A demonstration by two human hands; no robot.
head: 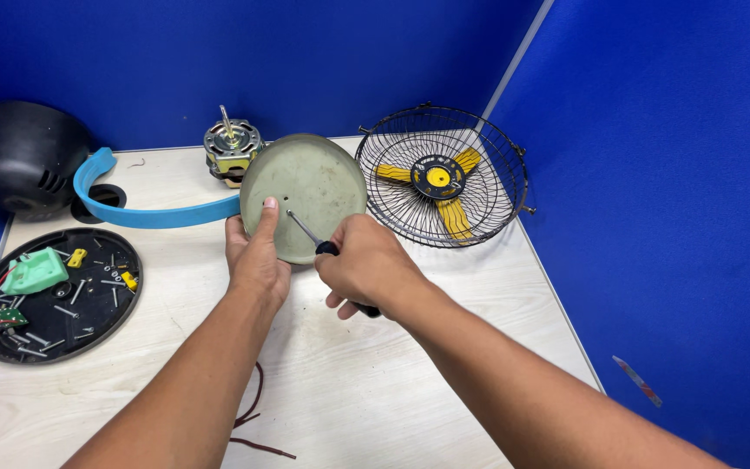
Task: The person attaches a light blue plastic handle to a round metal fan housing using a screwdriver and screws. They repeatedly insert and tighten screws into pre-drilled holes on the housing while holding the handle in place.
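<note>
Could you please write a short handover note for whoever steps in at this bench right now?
Left hand holds the round grey-green plate upright at its lower edge, thumb on its face.
Right hand grips a black-handled screwdriver, tip at a hole near the plate's centre.
Behind the plate: the bare motor and a blue curved band.
Right: wire guard with the yellow blades inside.
Left: black round cover holding loose screws and small parts; black housing behind it.
Fan is already in pieces; the plate is in hand.
</note>
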